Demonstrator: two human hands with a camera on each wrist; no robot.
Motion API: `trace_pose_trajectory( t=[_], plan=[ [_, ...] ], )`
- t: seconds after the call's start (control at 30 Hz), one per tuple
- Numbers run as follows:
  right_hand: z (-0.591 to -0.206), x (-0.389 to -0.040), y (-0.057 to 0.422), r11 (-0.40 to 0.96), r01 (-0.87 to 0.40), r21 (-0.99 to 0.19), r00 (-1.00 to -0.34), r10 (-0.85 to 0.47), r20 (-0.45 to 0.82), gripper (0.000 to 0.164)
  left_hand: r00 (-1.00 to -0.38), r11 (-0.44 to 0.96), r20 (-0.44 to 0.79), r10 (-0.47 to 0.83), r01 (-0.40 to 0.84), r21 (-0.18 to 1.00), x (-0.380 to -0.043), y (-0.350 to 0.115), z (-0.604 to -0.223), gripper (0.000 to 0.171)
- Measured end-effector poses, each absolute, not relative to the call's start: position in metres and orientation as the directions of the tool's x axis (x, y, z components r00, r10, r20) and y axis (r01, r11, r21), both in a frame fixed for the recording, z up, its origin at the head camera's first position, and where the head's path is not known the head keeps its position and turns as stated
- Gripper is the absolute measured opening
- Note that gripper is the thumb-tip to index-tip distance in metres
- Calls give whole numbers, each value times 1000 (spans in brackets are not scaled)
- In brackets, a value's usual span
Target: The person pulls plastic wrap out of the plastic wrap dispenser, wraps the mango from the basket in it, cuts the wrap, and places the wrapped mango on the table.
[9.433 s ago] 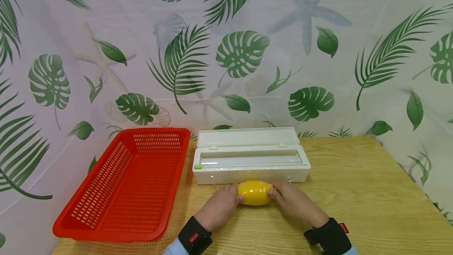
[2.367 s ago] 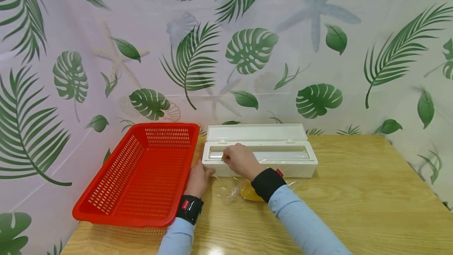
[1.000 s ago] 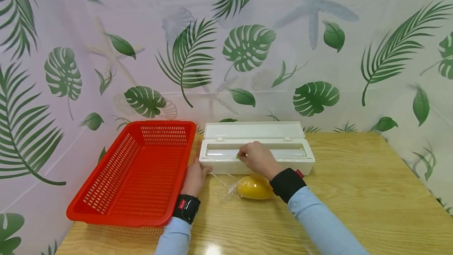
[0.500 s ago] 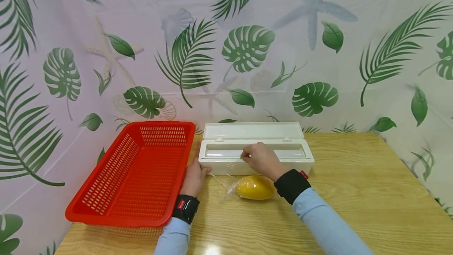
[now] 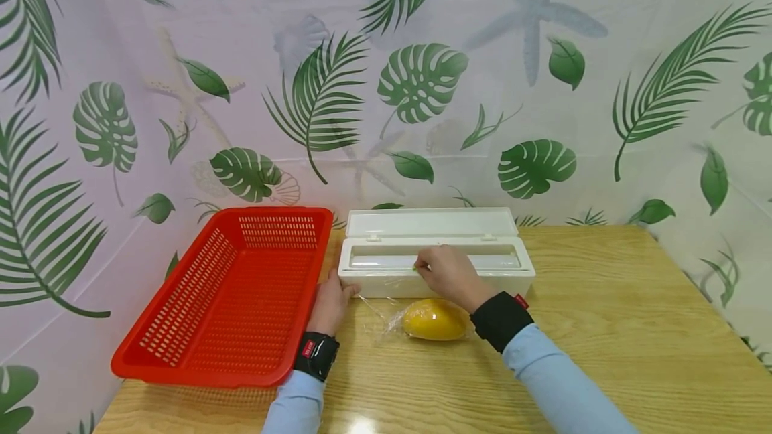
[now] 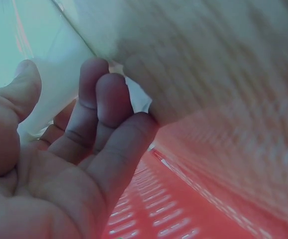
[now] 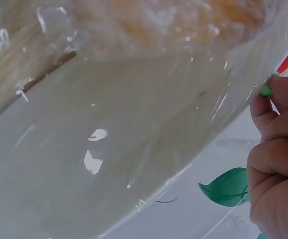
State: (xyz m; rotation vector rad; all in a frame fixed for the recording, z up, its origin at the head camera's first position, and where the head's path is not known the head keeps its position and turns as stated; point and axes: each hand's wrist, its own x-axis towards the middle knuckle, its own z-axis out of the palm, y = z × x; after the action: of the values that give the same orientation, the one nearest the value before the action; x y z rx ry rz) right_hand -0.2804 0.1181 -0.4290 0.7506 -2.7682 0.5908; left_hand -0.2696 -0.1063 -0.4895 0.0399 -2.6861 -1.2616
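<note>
The fingers of the right hand (image 5: 451, 273) pinch a small green tab (image 7: 266, 90) at the front edge of the white box (image 5: 512, 284), near the middle of its length. The fingers of the left hand (image 5: 330, 301) are bent around the left end of the box, with the thumb against its front. A pale roll (image 5: 380, 260) lies inside the box, and the lid (image 5: 429, 222) stands open along its back. Just in front of the box, a yellow fruit (image 5: 434, 319) lies on the desk (image 5: 603, 327), in crinkled clear film (image 5: 392, 323). Film also covers the front of the box. Left of the box is a red basket (image 5: 205, 378); behind it hangs a leaf-patterned cloth (image 5: 470, 79).
</note>
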Motion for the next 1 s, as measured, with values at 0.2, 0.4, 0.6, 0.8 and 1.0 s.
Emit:
trace_pose_trajectory(
  t=[0.2, 0.4, 0.6, 0.8, 1.0],
  plan=[
    [-431, -279, 123, 791, -519, -325, -847, -424, 321, 6, -986, 629, 137, -95, 48, 776, -271, -107, -490, 31],
    [-431, -278, 129, 791, -527, -311, -840, -428, 334, 6, -986, 631, 148, -82, 64, 773, -271, -108, -492, 31],
    [-432, -278, 132, 792, -520, -321, -844, -419, 334, 6, -986, 631, 143, -83, 59, 774, -271, -108, -492, 31],
    [-433, -276, 136, 787, -525, -325, -842, -422, 336, 6, -989, 630, 121, -82, 42, 775, -269, -107, -492, 33],
    [-432, -277, 139, 783, -526, -331, -840, -416, 349, 7, -990, 623, 115, -82, 40, 781, -271, -107, -489, 36]
  ],
)
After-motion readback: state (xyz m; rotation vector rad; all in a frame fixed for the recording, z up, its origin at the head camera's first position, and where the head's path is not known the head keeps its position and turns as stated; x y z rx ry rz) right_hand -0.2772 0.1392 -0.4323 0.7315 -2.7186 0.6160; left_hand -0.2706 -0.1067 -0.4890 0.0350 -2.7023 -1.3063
